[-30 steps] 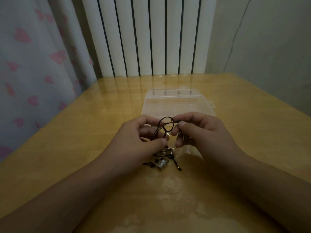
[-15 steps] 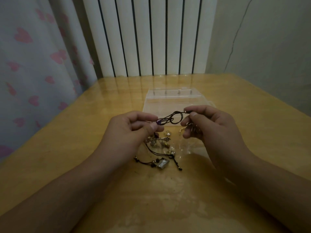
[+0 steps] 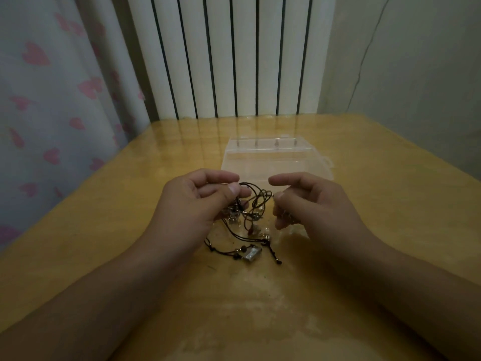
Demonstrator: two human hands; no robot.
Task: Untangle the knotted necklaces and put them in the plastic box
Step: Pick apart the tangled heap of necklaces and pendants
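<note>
A tangle of dark cord necklaces (image 3: 256,201) hangs between my hands above the wooden table. My left hand (image 3: 197,204) pinches the cord between thumb and forefinger, with small metal charms bunched under its fingers. My right hand (image 3: 309,207) is just right of the cord loops, forefinger and thumb apart; its lower fingers curl round a small glinting metal chain (image 3: 286,217). Cord ends with beads and a silver rectangular pendant (image 3: 251,255) lie on the table below. The clear plastic box (image 3: 260,153) stands open right behind my hands.
The yellow wooden table (image 3: 390,209) has a glossy, worn top. A white radiator (image 3: 234,56) stands behind its far edge, a curtain with pink hearts (image 3: 52,100) hangs on the left, and a grey wall closes the right.
My right hand let go of the cord loop that it was pulling and its forefinger and thumb opened. The loop slackened into loose coils hanging from my left hand.
</note>
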